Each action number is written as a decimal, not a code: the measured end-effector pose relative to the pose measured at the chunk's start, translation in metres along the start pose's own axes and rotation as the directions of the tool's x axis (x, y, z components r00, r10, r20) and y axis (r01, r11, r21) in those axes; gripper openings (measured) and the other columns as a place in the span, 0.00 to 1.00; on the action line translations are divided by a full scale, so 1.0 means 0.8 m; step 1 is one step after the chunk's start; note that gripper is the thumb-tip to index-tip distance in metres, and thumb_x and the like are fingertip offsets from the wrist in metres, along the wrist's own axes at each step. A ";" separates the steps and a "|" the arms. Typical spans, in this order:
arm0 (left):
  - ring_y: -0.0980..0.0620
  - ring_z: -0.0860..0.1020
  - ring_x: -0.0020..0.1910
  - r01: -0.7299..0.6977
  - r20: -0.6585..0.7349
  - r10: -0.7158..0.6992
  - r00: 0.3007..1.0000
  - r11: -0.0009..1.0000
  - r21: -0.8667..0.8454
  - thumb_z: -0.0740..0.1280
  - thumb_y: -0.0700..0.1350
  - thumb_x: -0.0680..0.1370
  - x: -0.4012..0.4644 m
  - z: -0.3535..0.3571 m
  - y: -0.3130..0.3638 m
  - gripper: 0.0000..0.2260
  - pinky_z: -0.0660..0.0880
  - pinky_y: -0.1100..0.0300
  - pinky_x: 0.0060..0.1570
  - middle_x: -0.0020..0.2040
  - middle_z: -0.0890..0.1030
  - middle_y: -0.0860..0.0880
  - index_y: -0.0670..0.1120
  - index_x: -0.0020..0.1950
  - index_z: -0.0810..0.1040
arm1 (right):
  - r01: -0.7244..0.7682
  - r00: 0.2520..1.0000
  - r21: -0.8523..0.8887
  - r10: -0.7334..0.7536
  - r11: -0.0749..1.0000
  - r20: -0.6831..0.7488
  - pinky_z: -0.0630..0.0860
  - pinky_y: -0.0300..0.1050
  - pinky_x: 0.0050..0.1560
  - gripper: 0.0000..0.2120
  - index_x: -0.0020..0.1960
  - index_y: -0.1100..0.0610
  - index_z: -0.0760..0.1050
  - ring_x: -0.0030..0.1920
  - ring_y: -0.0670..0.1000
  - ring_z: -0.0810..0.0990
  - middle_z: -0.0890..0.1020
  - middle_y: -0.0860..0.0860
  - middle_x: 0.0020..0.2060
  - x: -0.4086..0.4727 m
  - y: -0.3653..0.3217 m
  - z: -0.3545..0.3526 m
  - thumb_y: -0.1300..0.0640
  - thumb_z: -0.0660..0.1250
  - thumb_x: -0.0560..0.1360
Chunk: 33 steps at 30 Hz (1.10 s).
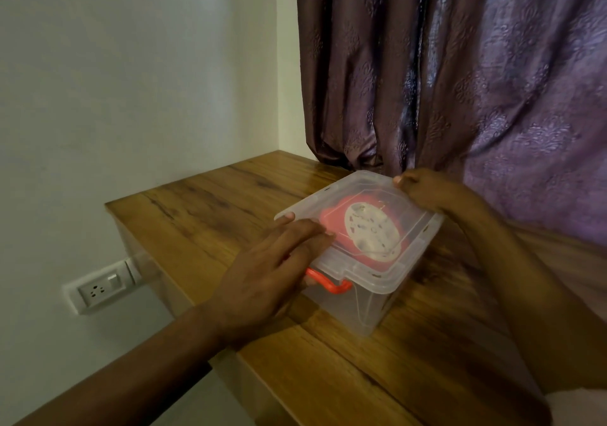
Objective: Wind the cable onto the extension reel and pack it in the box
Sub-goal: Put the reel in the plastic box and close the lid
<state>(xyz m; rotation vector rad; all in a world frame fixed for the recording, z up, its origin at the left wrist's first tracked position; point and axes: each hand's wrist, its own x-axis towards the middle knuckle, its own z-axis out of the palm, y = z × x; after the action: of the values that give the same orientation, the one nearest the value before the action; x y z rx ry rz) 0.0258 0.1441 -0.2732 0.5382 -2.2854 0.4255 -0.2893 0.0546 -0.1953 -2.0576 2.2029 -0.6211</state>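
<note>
**Head view: both hands on the lidded box**

Head view is showing a clear box [348, 297] sitting at the centre of the frame on a wooden worktop [203, 202], with its clear lid [371, 274] lying on top. The reel [364, 232], pink with a pale round face, is lying flat inside the box and showing through the lid. No cable is showing loose on the worktop. An orange handle [328, 282] is hanging at the box's near side.

The left hand [262, 271] is coming in from the lower left and lying flat on the lid's near-left edge, fingers straight and together, gripping nothing. The right hand [427, 189] is reaching in from the right and curling its fingers over the lid's far-right corner, thumb on top.

A purple curtain [460, 64] is hanging behind the box, filling the upper right. A wall socket [101, 287] is sitting at the lower left, below the worktop edge.
</note>
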 end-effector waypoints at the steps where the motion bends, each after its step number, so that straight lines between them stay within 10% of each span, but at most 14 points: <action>1: 0.48 0.69 0.70 0.038 -0.035 -0.039 0.999 0.999 -0.025 0.54 0.52 0.83 -0.001 0.005 0.007 0.20 0.62 0.50 0.74 0.69 0.71 0.44 0.44 0.71 0.66 | 0.000 1.000 -0.019 -0.001 1.000 -0.015 0.69 0.50 0.60 0.22 0.65 0.57 0.73 0.60 0.61 0.74 0.75 0.61 0.63 0.000 0.001 0.001 0.44 0.54 0.81; 7: 0.48 0.73 0.55 0.068 -0.140 -0.063 0.988 0.997 0.032 0.53 0.58 0.79 0.021 0.020 0.017 0.19 0.69 0.55 0.55 0.55 0.78 0.44 0.46 0.59 0.72 | 0.088 0.989 -0.195 -0.109 0.977 -0.104 0.67 0.46 0.45 0.15 0.61 0.50 0.73 0.53 0.60 0.76 0.78 0.59 0.58 0.001 -0.001 0.007 0.48 0.52 0.81; 15: 0.51 0.71 0.39 0.016 -0.292 -0.006 0.956 0.999 0.029 0.54 0.59 0.77 0.052 0.019 0.041 0.16 0.66 0.57 0.38 0.39 0.76 0.46 0.47 0.47 0.71 | 0.156 0.986 -0.215 -0.166 0.964 -0.026 0.70 0.49 0.51 0.18 0.63 0.52 0.72 0.58 0.60 0.75 0.77 0.57 0.61 0.002 -0.008 0.006 0.47 0.51 0.81; 33: 0.53 0.66 0.27 0.026 -0.178 -0.027 0.984 1.000 -0.006 0.56 0.51 0.74 0.086 0.010 0.043 0.14 0.63 0.59 0.29 0.28 0.72 0.49 0.45 0.34 0.73 | 0.133 0.991 -0.213 -0.136 0.968 0.001 0.70 0.48 0.50 0.18 0.60 0.53 0.73 0.55 0.59 0.76 0.78 0.58 0.59 -0.004 -0.011 0.001 0.46 0.50 0.81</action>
<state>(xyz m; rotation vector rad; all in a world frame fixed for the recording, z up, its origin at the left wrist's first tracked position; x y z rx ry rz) -0.0400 0.1526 -0.2339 0.5070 -2.1055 0.4384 -0.2804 0.0571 -0.1939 -2.3285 2.2393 -0.4246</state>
